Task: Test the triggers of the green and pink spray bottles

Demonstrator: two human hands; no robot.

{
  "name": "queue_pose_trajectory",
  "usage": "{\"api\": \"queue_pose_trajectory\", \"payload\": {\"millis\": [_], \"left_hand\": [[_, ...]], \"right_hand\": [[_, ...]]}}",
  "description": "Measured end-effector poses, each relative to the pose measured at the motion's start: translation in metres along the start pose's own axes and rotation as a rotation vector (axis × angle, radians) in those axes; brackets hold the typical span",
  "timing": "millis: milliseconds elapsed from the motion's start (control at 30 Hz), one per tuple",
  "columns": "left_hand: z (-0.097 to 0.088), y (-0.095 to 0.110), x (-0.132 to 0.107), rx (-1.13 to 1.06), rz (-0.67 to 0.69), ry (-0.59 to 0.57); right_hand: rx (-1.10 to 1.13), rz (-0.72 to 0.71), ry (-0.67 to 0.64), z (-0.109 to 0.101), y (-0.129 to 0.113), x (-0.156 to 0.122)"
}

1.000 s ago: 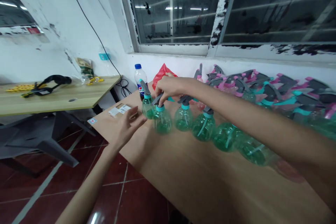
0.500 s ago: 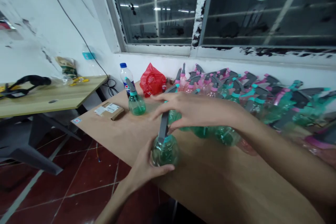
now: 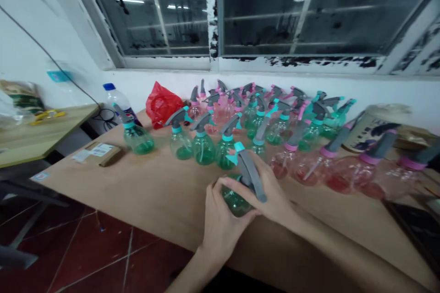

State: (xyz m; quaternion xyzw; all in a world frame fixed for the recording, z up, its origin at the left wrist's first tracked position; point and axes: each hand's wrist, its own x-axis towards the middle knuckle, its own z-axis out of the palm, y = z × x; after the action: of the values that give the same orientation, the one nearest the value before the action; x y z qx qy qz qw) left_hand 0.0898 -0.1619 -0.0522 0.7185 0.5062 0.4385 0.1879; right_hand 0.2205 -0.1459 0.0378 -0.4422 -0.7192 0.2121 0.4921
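Note:
Over the front part of the table I hold a green spray bottle with a grey and teal spray head. My left hand wraps round the clear green body from the left and below. My right hand is closed round the neck, just under the spray head, with its thumb reaching across the front. Parts of the body and the collar are hidden by my fingers. Just beyond stand other green spray bottles, the nearest right behind the held one.
Pink spray bottles line the right side, and more bottles crowd toward the window. A red plastic bag, a drink bottle, a lone green spray bottle and a small cardboard package are at the left. A printed bag stands back right.
My right hand has come down from above the spray head onto the bottle's neck. The spray head now faces another way. My view has turned right, showing more pink bottles.

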Motion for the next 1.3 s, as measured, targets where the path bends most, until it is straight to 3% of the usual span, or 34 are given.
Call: {"api": "queue_pose_trajectory", "payload": {"millis": [100,167,333,433,600,700,1000,1300], "left_hand": [[0.021,0.013,-0.004,0.030,0.012,0.056],[0.029,0.020,-0.006,0.021,0.036,0.022],[0.024,0.019,-0.003,-0.141,0.069,-0.295],[0.013,0.005,0.002,-0.023,0.120,-0.394],[0.012,-0.026,0.002,0.341,0.347,-0.397],[0.016,-0.035,0.000,0.447,0.406,-0.389],[0.019,-0.032,-0.001,0.576,0.459,-0.359],[0.020,-0.030,-0.001,0.590,0.450,-0.382]], "right_hand": [[0.017,-0.037,0.079,-0.016,0.006,-0.006],[0.042,-0.028,0.099,-0.025,0.012,-0.011],[0.099,0.011,0.068,-0.044,0.032,-0.021],[0.129,-0.004,0.020,-0.053,0.042,-0.025],[0.186,0.027,0.014,-0.061,0.052,-0.025],[0.201,0.038,-0.001,-0.061,0.055,-0.022],[0.164,-0.082,-0.034,-0.058,0.052,-0.013],[0.160,-0.076,-0.059,-0.059,0.054,-0.013]]}}
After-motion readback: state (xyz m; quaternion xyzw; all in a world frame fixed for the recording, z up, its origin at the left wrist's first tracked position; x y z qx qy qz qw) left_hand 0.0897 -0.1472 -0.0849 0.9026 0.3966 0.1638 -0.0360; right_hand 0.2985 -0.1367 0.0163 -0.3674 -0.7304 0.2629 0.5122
